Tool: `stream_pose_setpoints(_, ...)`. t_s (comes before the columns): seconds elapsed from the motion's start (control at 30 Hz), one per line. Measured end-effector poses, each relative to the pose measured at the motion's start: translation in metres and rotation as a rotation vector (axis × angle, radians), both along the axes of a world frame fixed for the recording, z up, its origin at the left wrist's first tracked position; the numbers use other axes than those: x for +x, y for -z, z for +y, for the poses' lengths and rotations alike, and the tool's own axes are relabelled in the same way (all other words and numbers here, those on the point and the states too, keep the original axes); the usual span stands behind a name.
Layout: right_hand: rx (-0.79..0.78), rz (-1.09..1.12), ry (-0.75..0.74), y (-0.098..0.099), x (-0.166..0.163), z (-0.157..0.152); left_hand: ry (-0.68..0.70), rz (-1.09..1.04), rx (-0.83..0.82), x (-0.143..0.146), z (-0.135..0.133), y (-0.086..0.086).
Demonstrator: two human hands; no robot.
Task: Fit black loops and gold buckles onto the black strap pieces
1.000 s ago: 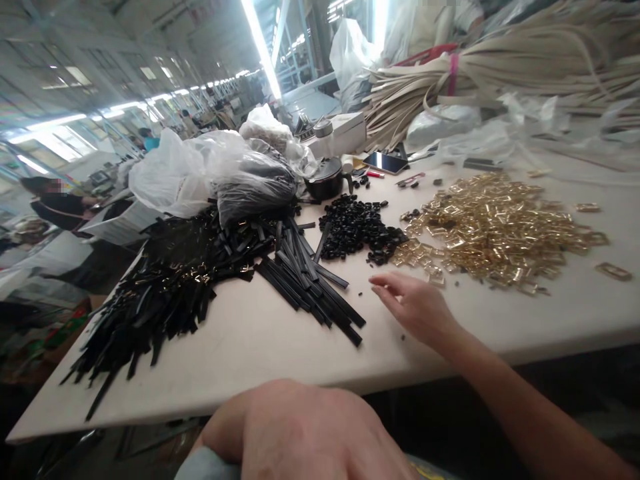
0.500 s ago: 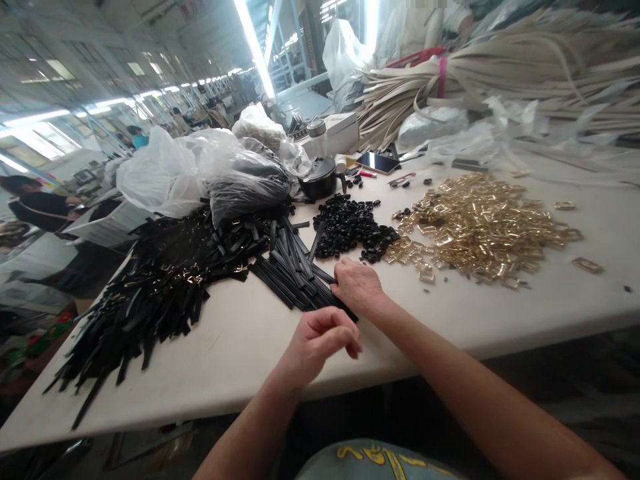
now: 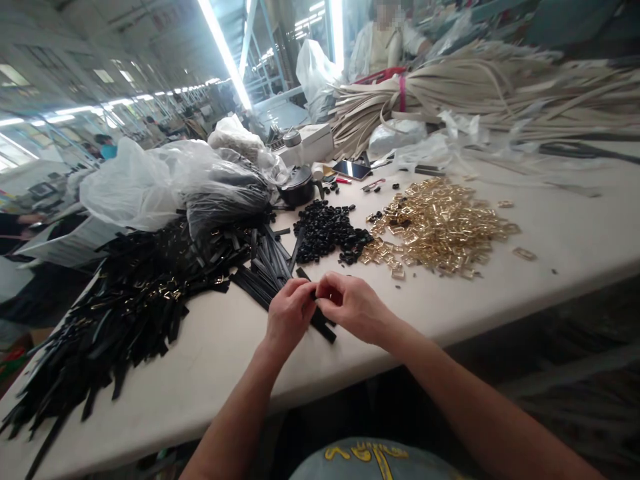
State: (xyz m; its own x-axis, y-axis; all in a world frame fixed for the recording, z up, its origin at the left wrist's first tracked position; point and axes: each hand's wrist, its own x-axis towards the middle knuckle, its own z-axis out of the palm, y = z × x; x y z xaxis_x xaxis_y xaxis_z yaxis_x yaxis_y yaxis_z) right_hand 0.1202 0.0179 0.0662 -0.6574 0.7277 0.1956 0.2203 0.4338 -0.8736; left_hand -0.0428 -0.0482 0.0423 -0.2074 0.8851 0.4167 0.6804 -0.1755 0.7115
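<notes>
Now left hand (image 3: 290, 315) and right hand (image 3: 350, 305) meet, grips pinching a dark piece (image 3: 315, 297), axis unclear; black strips (image 3: 273, 259) slant lengthwise, far-left to near-right.

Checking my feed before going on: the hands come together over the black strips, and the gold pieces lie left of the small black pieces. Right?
One slip: the gold pieces lie right of the small black pieces, as the head view shows. The hands do come together over the black strips.

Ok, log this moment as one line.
left hand + right hand: meeting at small dark item, mostly hidden | nearby: black strips | beyond: black pieces, heaped; gold-coloured frames, heaped
</notes>
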Motion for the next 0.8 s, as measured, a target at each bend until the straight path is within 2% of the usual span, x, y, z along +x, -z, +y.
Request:
stream_pose_setpoints(0.07,0.031,0.178,-0.030,-0.009,0.008,-0.004,-0.044,-0.079,0.087,0.007,0.002,-0.013)
stream_pose_setpoints(0.13,0.131,0.317,0.007,-0.014,0.016,-0.005,-0.084,-0.244,0.158,0.017,0.002,-0.029)
stream_pose_setpoints(0.2,0.235,0.340,0.076,-0.015,0.022,-0.003,-0.060,-0.454,0.176,0.030,0.001,-0.041)
stream_pose_setpoints(0.27,0.245,0.281,0.116,-0.013,0.030,-0.003,0.003,-0.660,0.141,0.042,0.001,-0.046)
stream_pose_setpoints(0.4,0.107,0.173,0.201,-0.004,0.048,-0.008,0.049,-0.934,-0.035,0.057,0.003,-0.035)
stream_pose_setpoints(0.57,-0.055,0.106,0.206,0.009,0.073,-0.013,0.040,-1.081,-0.219,0.058,0.006,-0.013)
stream_pose_setpoints(0.67,-0.022,0.054,0.229,0.016,0.078,-0.015,0.050,-1.140,-0.281,0.060,0.005,-0.005)
stream_pose_setpoints(0.8,0.138,0.029,0.249,0.024,0.071,-0.020,0.055,-1.199,-0.332,0.067,0.004,0.001)
